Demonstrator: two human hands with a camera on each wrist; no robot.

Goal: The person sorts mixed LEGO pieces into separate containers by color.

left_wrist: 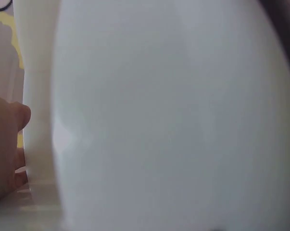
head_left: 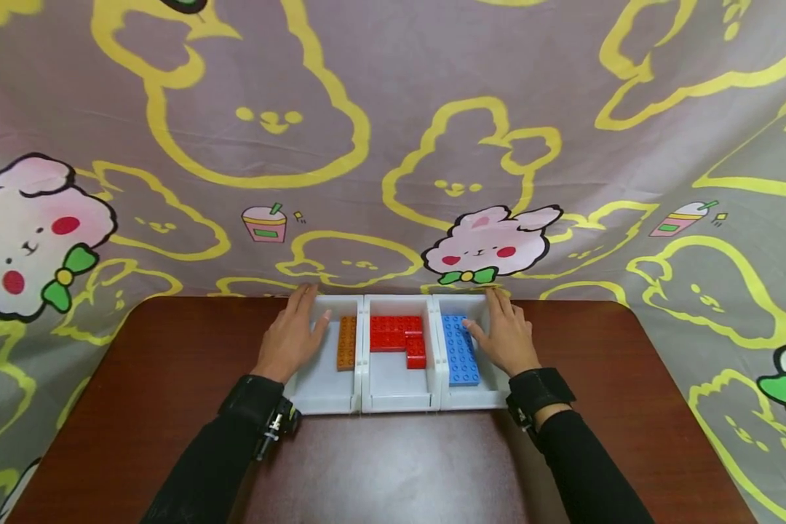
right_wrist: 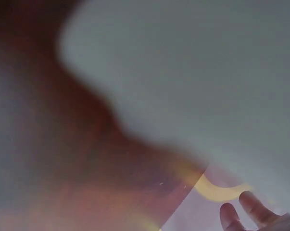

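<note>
Head view, left hand: our left hand (head_left: 292, 334) lies on the outer wall of the left white bin (head_left: 321, 386), fingers straight and together, thumb angled in over the rim; the grip is flat, pressing rather than pinching.
Head view, right hand: our right hand (head_left: 506, 336) mirrors it on the outer wall of the right white bin (head_left: 491, 397), fingers straight, thumb reaching in toward the blue brick plate (head_left: 461, 351) just beside it.
Head view, between the hands: three white bins stand in a row, walls touching. The orange brick strip (head_left: 346, 342) lies just inside our left thumb; the red bricks (head_left: 399, 338) fill the far part of the middle bin (head_left: 398, 389).
Head view, why held so: we judge that the two flat hands bracket the row from both ends, which would keep the bins squeezed together as one block.
Head view, surroundings: the bins sit on a dark brown bench (head_left: 393, 466), against a grey cloth (head_left: 393, 109) printed with yellow rabbit outlines and pink rabbits.
Left wrist view: blurred white bin wall (left_wrist: 173, 120) fills the frame; a fingertip (left_wrist: 10, 139) shows at the left edge.
Right wrist view: blurred white wall (right_wrist: 207, 72) above brown bench; two fingertips (right_wrist: 245, 211) show at the lower right.
Writing: we can read no brand, label or lettering in any view.
</note>
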